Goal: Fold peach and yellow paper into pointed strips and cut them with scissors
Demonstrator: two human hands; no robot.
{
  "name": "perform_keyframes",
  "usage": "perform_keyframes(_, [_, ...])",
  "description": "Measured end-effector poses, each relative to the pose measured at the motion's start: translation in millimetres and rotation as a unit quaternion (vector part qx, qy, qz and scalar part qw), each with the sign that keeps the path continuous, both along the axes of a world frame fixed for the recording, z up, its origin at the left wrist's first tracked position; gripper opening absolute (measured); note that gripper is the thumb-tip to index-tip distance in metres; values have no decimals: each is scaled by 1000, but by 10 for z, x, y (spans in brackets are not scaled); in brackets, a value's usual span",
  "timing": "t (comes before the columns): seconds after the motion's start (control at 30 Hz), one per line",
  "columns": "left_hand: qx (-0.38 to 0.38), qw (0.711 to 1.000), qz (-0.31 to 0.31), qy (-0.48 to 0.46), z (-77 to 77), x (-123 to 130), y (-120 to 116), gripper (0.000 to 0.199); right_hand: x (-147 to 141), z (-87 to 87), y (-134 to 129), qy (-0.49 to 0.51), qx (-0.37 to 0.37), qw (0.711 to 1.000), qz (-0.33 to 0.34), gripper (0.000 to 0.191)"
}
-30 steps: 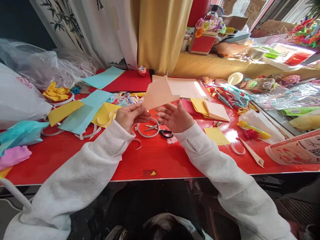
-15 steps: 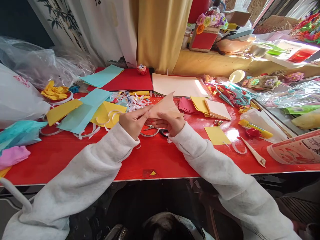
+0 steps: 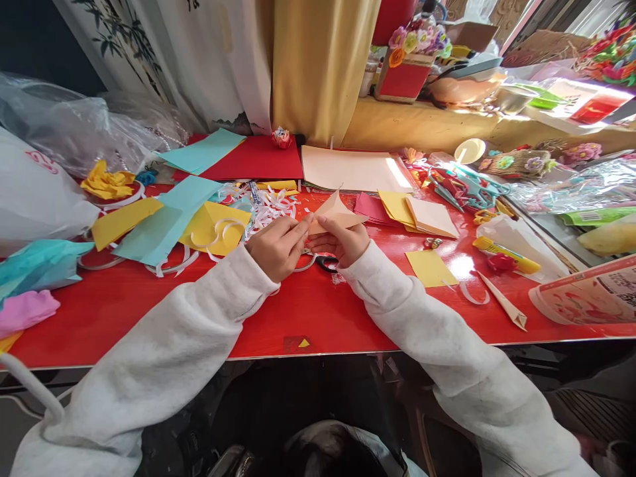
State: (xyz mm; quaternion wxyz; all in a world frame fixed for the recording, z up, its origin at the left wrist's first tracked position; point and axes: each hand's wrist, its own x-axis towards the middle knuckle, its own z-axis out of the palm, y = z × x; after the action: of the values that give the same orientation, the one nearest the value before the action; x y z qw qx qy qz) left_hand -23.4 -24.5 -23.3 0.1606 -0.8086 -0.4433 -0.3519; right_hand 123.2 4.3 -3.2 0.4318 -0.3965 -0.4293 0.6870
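Between my two hands, above the red table, is a piece of peach paper (image 3: 338,213), partly rolled, with pointed corners flaring up and to the right. My left hand (image 3: 279,246) pinches its left end, the fingers closed together. My right hand (image 3: 346,241) grips the lower right side, thumb on top and fingers beneath. Scissors with a black handle (image 3: 326,264) lie under my hands, mostly covered. A slim rolled peach paper cone (image 3: 503,300) rests on the table to the right of my right forearm.
Yellow paper (image 3: 216,228), blue paper (image 3: 171,215) and white paper shreds (image 3: 271,209) lie on the left. On the right are a yellow square (image 3: 431,268), a glue stick (image 3: 505,255) and a printed paper cup (image 3: 583,291). A stack of peach sheets (image 3: 350,167) sits at the back.
My left hand has moved slightly right and down, closer to my right hand. The peach paper is curled tighter, so less of it shows.
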Motion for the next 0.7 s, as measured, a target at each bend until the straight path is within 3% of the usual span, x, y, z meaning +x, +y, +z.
perform_keyframes(0.13, [-62, 997, -21, -44, 43, 31, -28, 37, 14, -18, 13, -1, 12, 1000, 3, 14])
perform_keyframes(0.23, [-180, 968, -44, -171, 102, 34, -34, 38, 33, -56, 45, -9, 36, 999, -8, 17])
perform_keyframes(0.3, [-276, 913, -49, -297, 132, 18, -18, 38, 45, -82, 69, -21, 51, 998, -8, 18])
perform_keyframes(0.37, [-373, 837, -59, -396, 147, -7, 10, 38, 53, -103, 87, -34, 67, 997, 1, 19])
perform_keyframes(0.43, [-443, 773, -81, -447, 151, -28, 35, 35, 54, -117, 95, -44, 85, 995, 5, 20])
perform_keyframes(0.5, [-478, 735, -91, -472, 152, -35, 49, 32, 49, -121, 91, -43, 98, 994, 1, 23])
perform_keyframes(0.6, [-483, 716, -79, -497, 154, -21, 43, 30, 39, -112, 71, -33, 98, 995, 9, 27])
perform_keyframes(0.7, [-465, 726, -64, -502, 148, -1, 26, 30, 35, -99, 50, -41, 95, 994, 40, 30])
